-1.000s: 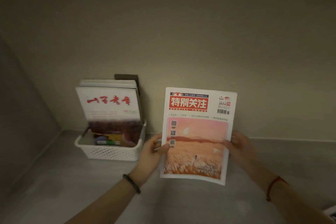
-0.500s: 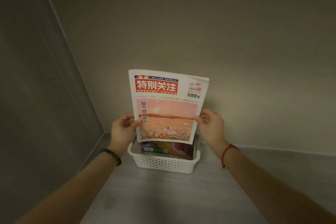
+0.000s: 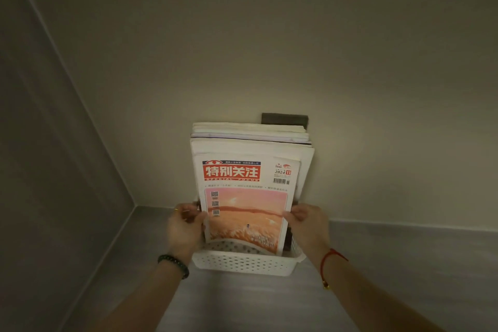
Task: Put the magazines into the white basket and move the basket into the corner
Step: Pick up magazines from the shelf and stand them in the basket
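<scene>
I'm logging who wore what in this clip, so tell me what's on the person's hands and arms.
Both forearms are bare, with no sleeves in view. The left wrist carries a dark beaded bracelet, and a gold ring sits on a left-hand finger. The right wrist has a thin red cord bracelet with a small gold charm.

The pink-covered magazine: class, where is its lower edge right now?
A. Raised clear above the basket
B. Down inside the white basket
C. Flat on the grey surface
B: the pink-covered magazine dips behind the front wall of the white basket, both hands gripping its sides.
</scene>
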`<state>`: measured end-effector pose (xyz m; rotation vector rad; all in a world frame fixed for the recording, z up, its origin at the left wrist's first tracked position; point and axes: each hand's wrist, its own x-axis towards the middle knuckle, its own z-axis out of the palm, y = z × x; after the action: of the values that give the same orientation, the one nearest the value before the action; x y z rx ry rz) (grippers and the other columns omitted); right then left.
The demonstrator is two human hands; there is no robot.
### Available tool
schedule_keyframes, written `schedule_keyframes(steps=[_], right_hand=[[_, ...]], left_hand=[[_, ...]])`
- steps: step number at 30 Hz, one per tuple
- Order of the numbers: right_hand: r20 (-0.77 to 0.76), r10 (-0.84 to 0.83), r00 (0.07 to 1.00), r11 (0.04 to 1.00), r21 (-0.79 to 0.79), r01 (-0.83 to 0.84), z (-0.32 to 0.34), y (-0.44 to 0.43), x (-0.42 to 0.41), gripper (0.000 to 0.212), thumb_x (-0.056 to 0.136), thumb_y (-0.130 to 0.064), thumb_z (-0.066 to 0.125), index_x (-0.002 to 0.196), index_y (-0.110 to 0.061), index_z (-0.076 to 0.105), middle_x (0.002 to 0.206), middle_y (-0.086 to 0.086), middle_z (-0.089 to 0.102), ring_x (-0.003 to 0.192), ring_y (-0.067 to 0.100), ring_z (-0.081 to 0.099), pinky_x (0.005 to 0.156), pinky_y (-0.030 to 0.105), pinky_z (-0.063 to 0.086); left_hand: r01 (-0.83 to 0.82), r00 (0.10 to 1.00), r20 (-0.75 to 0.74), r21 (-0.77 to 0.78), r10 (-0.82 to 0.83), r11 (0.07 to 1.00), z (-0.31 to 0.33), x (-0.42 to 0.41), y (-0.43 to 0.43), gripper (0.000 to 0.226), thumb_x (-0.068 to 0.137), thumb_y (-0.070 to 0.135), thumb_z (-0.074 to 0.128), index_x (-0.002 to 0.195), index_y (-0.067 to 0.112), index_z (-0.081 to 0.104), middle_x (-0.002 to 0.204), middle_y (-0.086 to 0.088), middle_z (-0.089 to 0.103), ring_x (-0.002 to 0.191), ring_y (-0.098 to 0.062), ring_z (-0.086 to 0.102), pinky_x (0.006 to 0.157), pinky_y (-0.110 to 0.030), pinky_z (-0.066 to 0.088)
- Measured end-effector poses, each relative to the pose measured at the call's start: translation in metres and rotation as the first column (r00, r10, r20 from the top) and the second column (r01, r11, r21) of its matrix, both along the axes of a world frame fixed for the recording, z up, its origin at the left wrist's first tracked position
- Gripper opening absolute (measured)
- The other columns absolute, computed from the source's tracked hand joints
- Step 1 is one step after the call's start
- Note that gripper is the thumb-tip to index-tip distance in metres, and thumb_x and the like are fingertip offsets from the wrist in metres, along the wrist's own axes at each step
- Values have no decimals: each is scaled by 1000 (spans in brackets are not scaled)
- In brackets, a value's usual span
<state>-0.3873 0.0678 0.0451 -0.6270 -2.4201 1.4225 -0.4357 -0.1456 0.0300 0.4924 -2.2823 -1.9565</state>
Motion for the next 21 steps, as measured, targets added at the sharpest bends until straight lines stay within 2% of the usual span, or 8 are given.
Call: schedule_keyframes(steps=[3, 5, 7, 9, 10, 11, 14, 21], right_hand=[[23, 30, 999, 999, 13, -31, 2, 2, -3, 15, 81, -13, 63, 78, 0, 70, 80, 16, 73, 71, 27, 67, 73, 42, 57], [21, 82, 996, 997, 8, -82, 5, 6, -5, 19, 85, -10, 56, 81, 5, 68, 83, 20, 71, 78, 32, 66, 76, 45, 56], [37, 148, 988, 989, 18, -149, 5, 10, -3, 23, 89, -6, 48, 86, 6, 67, 89, 20, 70, 83, 31, 65, 68, 31, 55], [40, 211, 977, 977, 32, -213, 7, 15, 3, 24, 90, -4, 44, 96, -2, 67, 94, 10, 69, 82, 19, 62, 56, 7, 43], [28, 228, 973, 973, 18, -229, 8, 18, 8, 25, 89, -3, 44, 102, -4, 66, 96, 6, 67, 84, 13, 59, 57, 4, 42], [15, 230, 973, 973, -8, -230, 10, 23, 15, 27, 88, -1, 46, 108, -5, 64, 98, 4, 65, 87, 10, 56, 65, 2, 42], [-43, 181, 983, 980, -78, -184, 16, 46, 49, 27, 84, 3, 53, 109, -3, 62, 102, 8, 64, 93, 16, 58, 82, 20, 45], [-63, 31, 998, 980, -194, -42, 3, 150, 188, 29, 80, 6, 58, 106, -6, 61, 100, 11, 62, 88, 15, 60, 67, 4, 49]], left_hand=[[-10, 1000, -13, -24, 10, 1000, 4, 1, 4, 21, 76, -1, 66, 70, 11, 49, 85, -10, 60, 84, -26, 58, 72, -30, 48], [5, 1000, -12, -28, -6, 1000, 8, 7, 9, 16, 77, 6, 67, 84, 3, 53, 89, -11, 61, 87, -26, 59, 70, -28, 47], [15, 1000, 3, -35, -14, 999, 11, 13, 14, 27, 79, 11, 66, 100, -1, 54, 101, -12, 63, 96, -28, 59, 81, -35, 50], [17, 1000, -8, -50, -18, 999, 15, 22, 19, 31, 81, 12, 64, 107, -1, 54, 111, -15, 63, 105, -31, 58, 93, -42, 48], [22, 999, -25, -53, -23, 998, 17, 28, 23, 30, 82, 13, 62, 107, -1, 55, 113, -16, 63, 107, -32, 58, 94, -43, 47], [25, 999, -43, -59, -27, 998, 19, 35, 28, 29, 83, 17, 62, 106, -1, 56, 113, -16, 63, 106, -32, 58, 93, -44, 48], [46, 995, -81, -65, -51, 997, 20, 68, 52, 33, 82, 24, 63, 105, 3, 54, 106, -11, 61, 97, -27, 58, 78, -32, 50], [405, 914, -28, -19, -405, 914, -4, 173, 177, 14, 84, 12, 60, 94, 15, 52, 101, -5, 55, 88, -24, 57, 76, -36, 46]])
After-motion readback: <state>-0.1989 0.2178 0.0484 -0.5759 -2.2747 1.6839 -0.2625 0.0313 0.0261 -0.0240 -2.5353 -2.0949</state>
